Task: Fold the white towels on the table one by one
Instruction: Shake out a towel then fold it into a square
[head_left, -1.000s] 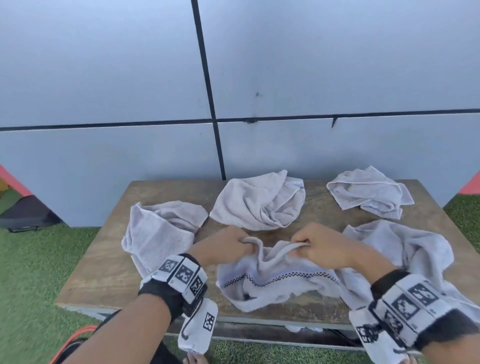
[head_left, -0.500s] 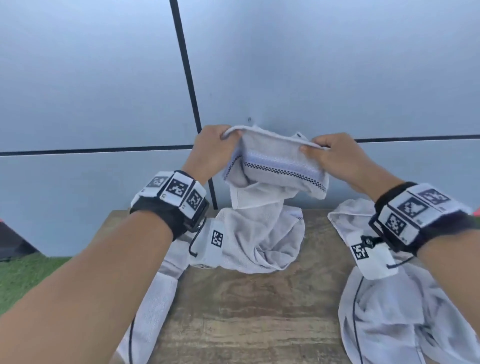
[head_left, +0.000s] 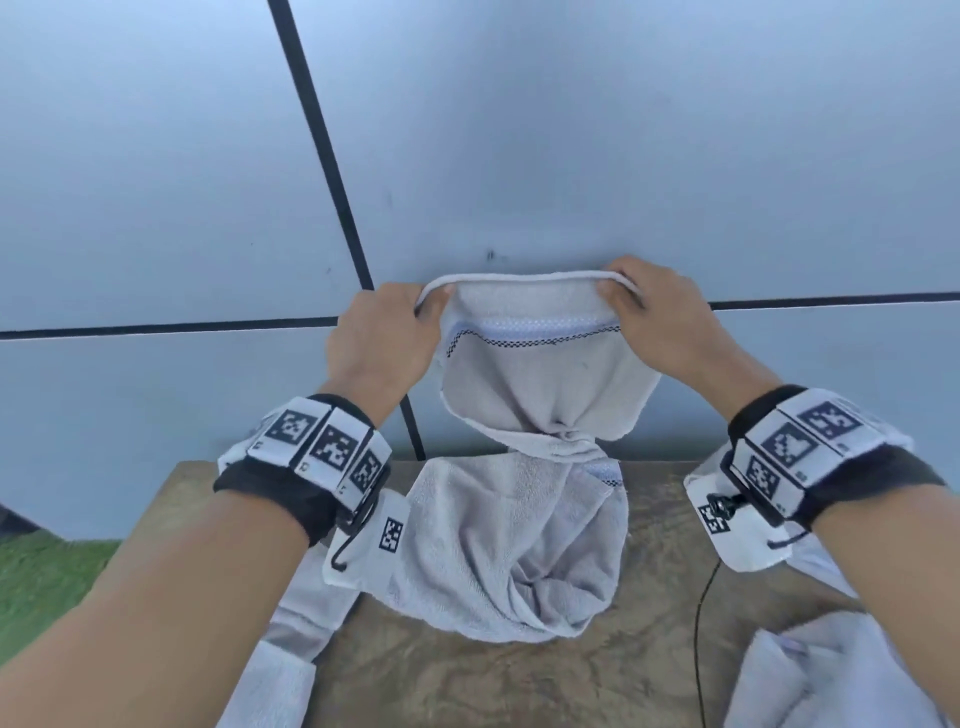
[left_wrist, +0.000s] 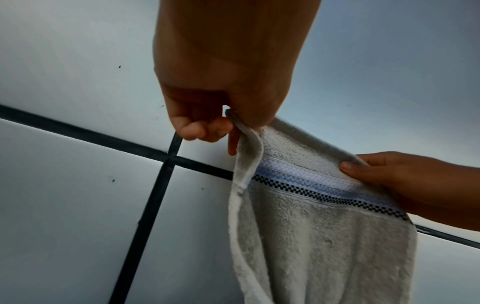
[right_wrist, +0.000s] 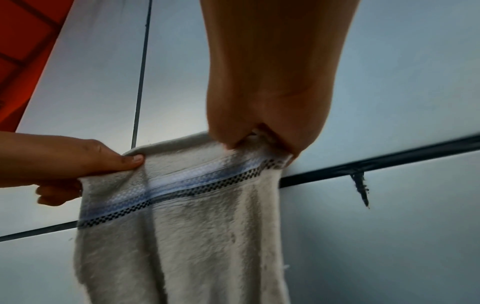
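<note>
A white towel (head_left: 540, 379) with a blue and black-checked band hangs in the air above the wooden table (head_left: 467, 675). My left hand (head_left: 384, 338) pinches its upper left corner and my right hand (head_left: 660, 322) pinches the upper right corner, the top hem stretched between them. The towel's lower part is twisted and reaches down towards a crumpled white towel (head_left: 509, 551) lying on the table; whether they touch I cannot tell. In the left wrist view the left hand (left_wrist: 218, 123) pinches the towel (left_wrist: 324, 236) hem. In the right wrist view the right hand (right_wrist: 259, 139) grips the towel (right_wrist: 182, 226).
Another white towel (head_left: 291, 649) drapes over the table's left front and one more (head_left: 831, 675) lies at the right front. A grey panelled wall (head_left: 519, 130) with black seams stands right behind the table. Green turf (head_left: 47, 582) lies to the left.
Both hands lifted the towel from the table's front edge into the air and drew the top hem wider apart. The towel now hangs longer below them.
</note>
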